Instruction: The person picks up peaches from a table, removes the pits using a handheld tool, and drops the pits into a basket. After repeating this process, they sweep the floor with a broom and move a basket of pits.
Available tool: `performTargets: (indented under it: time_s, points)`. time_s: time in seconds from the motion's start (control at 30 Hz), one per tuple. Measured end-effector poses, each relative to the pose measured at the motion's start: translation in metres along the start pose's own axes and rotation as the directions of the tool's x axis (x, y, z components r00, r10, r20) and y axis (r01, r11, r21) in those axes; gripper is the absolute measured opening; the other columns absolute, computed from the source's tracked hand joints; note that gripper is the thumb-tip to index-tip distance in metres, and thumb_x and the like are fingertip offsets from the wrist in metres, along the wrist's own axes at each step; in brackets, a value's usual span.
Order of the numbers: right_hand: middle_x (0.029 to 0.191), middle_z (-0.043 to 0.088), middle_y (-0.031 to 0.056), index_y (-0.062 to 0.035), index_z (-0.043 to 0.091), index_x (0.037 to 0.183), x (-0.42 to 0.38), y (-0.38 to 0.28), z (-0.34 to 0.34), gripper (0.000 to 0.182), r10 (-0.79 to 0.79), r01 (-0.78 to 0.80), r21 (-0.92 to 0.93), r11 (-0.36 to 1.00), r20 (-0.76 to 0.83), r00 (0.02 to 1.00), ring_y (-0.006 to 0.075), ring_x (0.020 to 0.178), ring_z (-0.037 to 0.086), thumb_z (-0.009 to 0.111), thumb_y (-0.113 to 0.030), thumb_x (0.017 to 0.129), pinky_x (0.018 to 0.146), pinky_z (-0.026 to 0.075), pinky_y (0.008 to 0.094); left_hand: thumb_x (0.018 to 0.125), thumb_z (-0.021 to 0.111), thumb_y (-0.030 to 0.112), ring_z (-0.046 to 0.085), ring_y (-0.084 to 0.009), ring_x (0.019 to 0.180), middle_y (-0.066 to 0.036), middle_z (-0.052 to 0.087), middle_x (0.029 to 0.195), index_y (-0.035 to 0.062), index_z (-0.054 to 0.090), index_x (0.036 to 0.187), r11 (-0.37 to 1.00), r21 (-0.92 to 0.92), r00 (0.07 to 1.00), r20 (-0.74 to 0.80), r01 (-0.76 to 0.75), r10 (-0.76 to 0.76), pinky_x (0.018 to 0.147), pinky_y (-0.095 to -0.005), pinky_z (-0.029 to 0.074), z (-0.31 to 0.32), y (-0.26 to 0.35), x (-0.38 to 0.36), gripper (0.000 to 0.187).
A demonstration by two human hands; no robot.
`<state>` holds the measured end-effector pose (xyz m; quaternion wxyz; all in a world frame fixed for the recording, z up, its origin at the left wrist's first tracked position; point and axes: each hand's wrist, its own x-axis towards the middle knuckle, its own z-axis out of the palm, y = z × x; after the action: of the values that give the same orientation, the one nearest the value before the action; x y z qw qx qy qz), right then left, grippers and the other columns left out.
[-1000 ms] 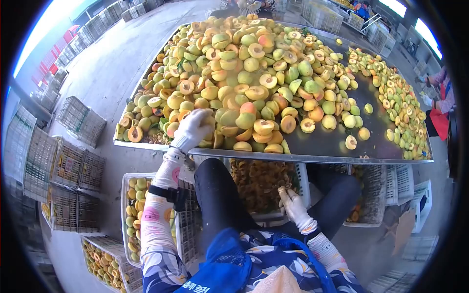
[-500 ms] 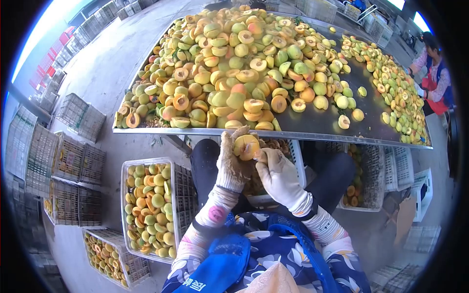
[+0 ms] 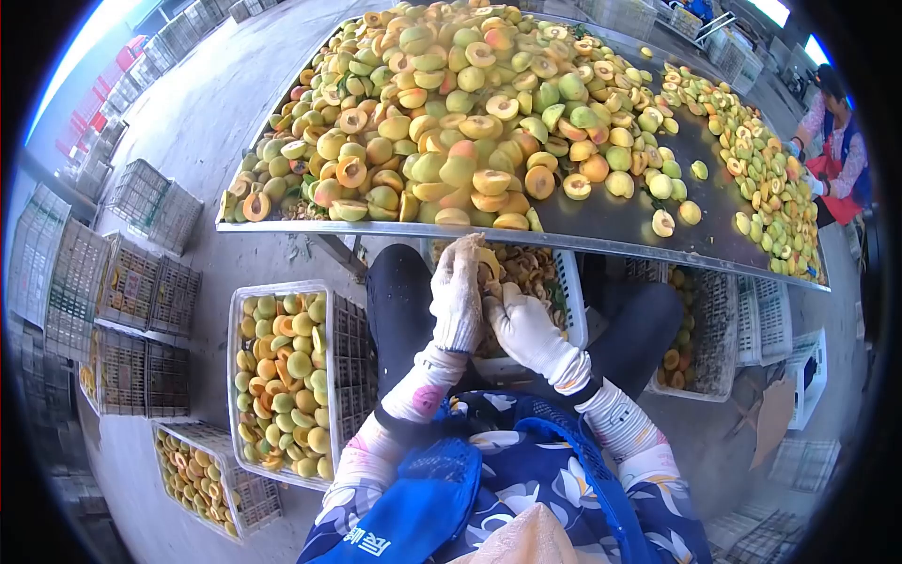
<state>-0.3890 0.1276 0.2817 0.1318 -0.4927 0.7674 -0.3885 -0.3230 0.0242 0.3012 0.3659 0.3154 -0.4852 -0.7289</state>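
Observation:
Both hands wear pale work gloves, the fingertips stained brown. My left hand (image 3: pixel 458 293) is closed around a peach half (image 3: pixel 488 265), mostly hidden behind the fingers. Right beside it, my right hand (image 3: pixel 534 331) is pinched closed at the fruit's lower side. Whatever sits in that pinch is too small and covered to make out. Beneath the hands stands a white crate (image 3: pixel 571 301) with brownish pits and scraps in it. Just beyond them runs the edge of a metal table (image 3: pixel 601 246), heaped with halved peaches (image 3: pixel 427 141).
A crate of peach halves (image 3: pixel 284 376) stands at my left, with another crate (image 3: pixel 202 479) behind it. More crates (image 3: pixel 141 291) are stacked farther left. At my right is a grey crate (image 3: pixel 709 338). A co-worker (image 3: pixel 836 150) stands at the table's far right end.
The left hand has turned, its back now covering most of the peach half that showed its cut face before. Both hands have dipped slightly relative to the table edge, staying close together.

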Motion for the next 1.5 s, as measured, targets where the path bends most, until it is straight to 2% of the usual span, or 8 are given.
performTargets:
  time_s: [0.33,0.7,0.83,1.13,1.27,1.33,1.4,1.5]
  points:
    - [0.061,0.046,-0.0039,-0.0107,0.050,0.090,0.020,-0.030,-0.014,0.037,0.227,-0.776,0.585,0.234,0.743,0.629,0.0065,0.042,0.042,0.045,-0.046,0.100,0.036,0.036,0.0210,0.099,0.050,0.026,0.059,-0.0109,0.072,-0.005,0.068,0.089,0.0026,0.067,0.107,0.996,0.088,0.960,0.275,0.033,-0.056,0.064,-0.0227,0.047,-0.045,0.001,0.025,0.031]
    - [0.058,0.039,-0.0030,-0.0066,0.050,0.094,0.001,-0.008,-0.001,0.051,0.109,-0.805,0.581,0.119,0.798,0.592,0.0063,0.039,0.034,0.053,-0.057,0.093,0.033,0.031,0.0229,0.092,0.055,0.034,0.061,-0.0122,0.077,-0.005,0.068,0.082,0.0039,0.070,0.097,0.984,0.155,0.906,0.398,0.085,-0.141,0.074,-0.0281,0.049,-0.053,0.018,0.017,0.034]
    - [0.057,0.039,-0.0027,-0.0071,0.050,0.094,-0.003,-0.029,0.003,0.052,0.427,-0.744,0.484,0.460,0.615,0.663,0.0049,0.039,0.036,0.053,-0.059,0.093,0.032,0.030,0.0199,0.090,0.056,0.046,0.063,-0.0164,0.078,-0.007,0.069,0.084,0.0061,0.070,0.100,0.853,0.492,0.939,0.178,0.173,-0.294,0.078,-0.0305,0.050,-0.054,0.020,0.011,0.043]
    - [0.055,0.024,-0.0106,0.0000,0.055,0.109,-0.006,-0.007,0.021,0.049,-0.335,-0.839,0.337,-0.427,0.803,0.492,-0.0021,0.036,0.022,0.043,-0.046,0.101,0.028,0.024,0.0172,0.087,0.060,0.041,0.060,-0.0115,0.067,-0.004,0.068,0.073,0.0043,0.072,0.091,0.952,0.235,0.822,0.490,0.195,-0.289,0.064,-0.0261,0.049,-0.080,0.023,0.019,0.039]
    - [0.053,0.028,-0.0087,-0.0026,0.054,0.102,-0.004,-0.031,0.013,0.047,-0.170,-0.807,0.569,-0.158,0.789,0.590,0.0002,0.035,0.025,0.047,-0.049,0.099,0.028,0.026,0.0185,0.089,0.057,0.042,0.065,-0.0183,0.071,-0.008,0.068,0.084,0.0065,0.071,0.096,0.885,-0.011,0.823,-0.363,0.466,-0.438,0.062,-0.0289,0.051,-0.083,0.025,0.037,0.038]
    - [0.051,0.034,-0.0046,-0.0069,0.054,0.098,-0.020,-0.021,0.006,0.042,0.264,-0.728,0.570,0.382,0.687,0.677,0.0062,0.035,0.034,0.051,-0.049,0.097,0.030,0.030,0.0233,0.092,0.057,0.036,0.062,-0.0195,0.056,-0.010,0.065,0.080,0.0076,0.067,0.099,0.915,-0.403,0.860,-0.457,0.027,-0.227,0.041,-0.0301,0.047,-0.169,0.036,0.049,0.031]
    - [0.057,0.053,0.0137,-0.0015,0.055,0.095,-0.020,0.041,0.018,0.034,0.428,-0.451,0.005,0.892,0.310,0.849,0.0293,0.045,0.052,0.057,-0.036,0.096,0.041,0.040,0.0397,0.093,0.056,0.035,0.062,-0.0204,0.072,-0.011,0.066,0.092,0.0059,0.066,0.106,0.982,-0.090,0.764,-0.641,-0.168,0.072,0.061,-0.0313,0.048,-0.257,0.053,0.047,0.033]
    - [0.073,0.061,0.0262,0.0030,0.058,0.099,-0.030,0.096,0.021,0.030,0.317,-0.164,-0.471,0.867,0.266,0.910,0.0436,0.068,0.060,0.059,-0.026,0.094,0.060,0.047,0.0478,0.095,0.054,0.037,0.063,-0.0299,0.097,-0.018,0.064,0.111,0.0060,0.064,0.113,0.590,0.748,0.473,-0.657,0.305,0.587,0.086,-0.0383,0.050,-0.415,0.031,0.054,0.037]
